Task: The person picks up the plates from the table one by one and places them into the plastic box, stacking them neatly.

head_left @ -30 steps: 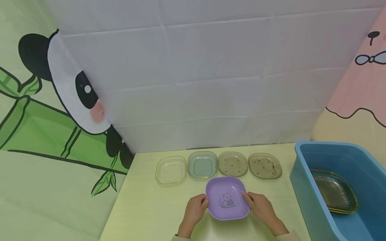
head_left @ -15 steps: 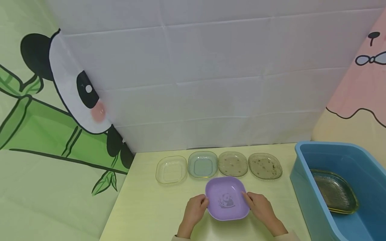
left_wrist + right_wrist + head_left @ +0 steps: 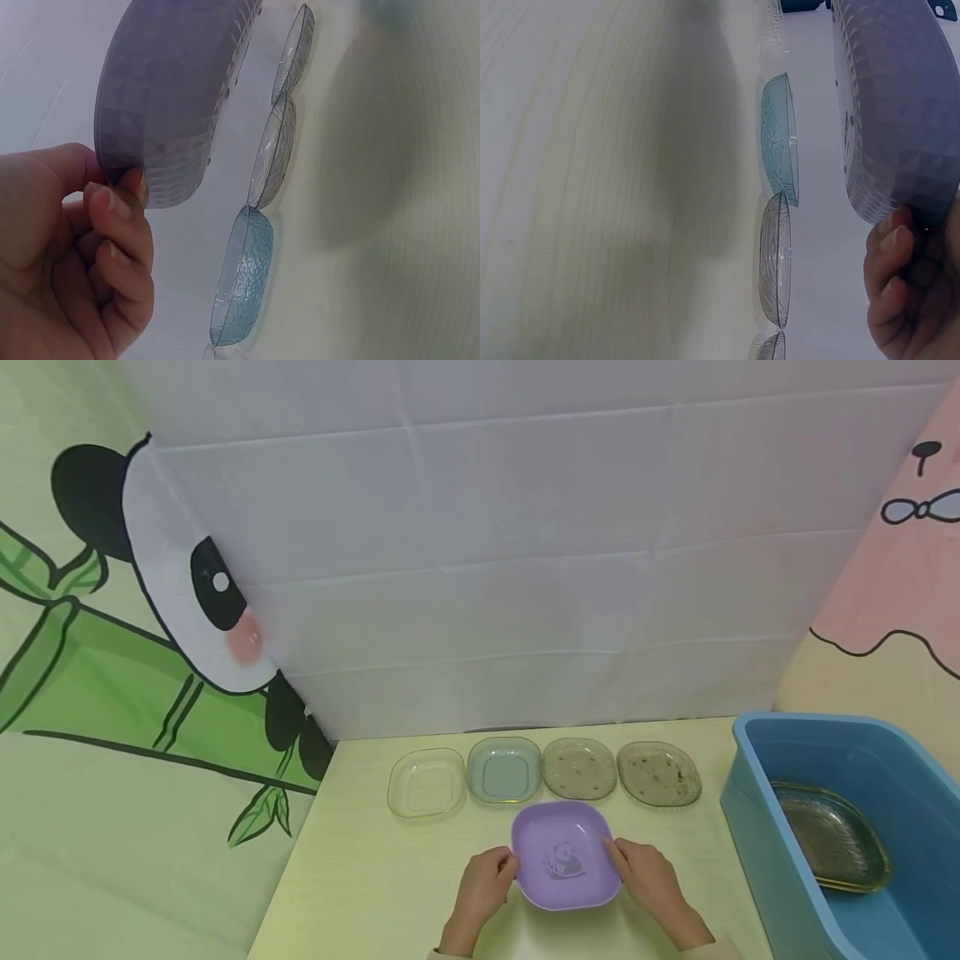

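Purple plate (image 3: 566,855) held off the table (image 3: 360,877), left hand (image 3: 483,883) and right hand (image 3: 651,878) pinching opposite rims; four glass plates (image 3: 542,771) behind, two apparently dirty, untouched.

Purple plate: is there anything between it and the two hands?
No. The left hand and right hand each grip an edge of the purple plate, lifted off the table; nothing lies between.
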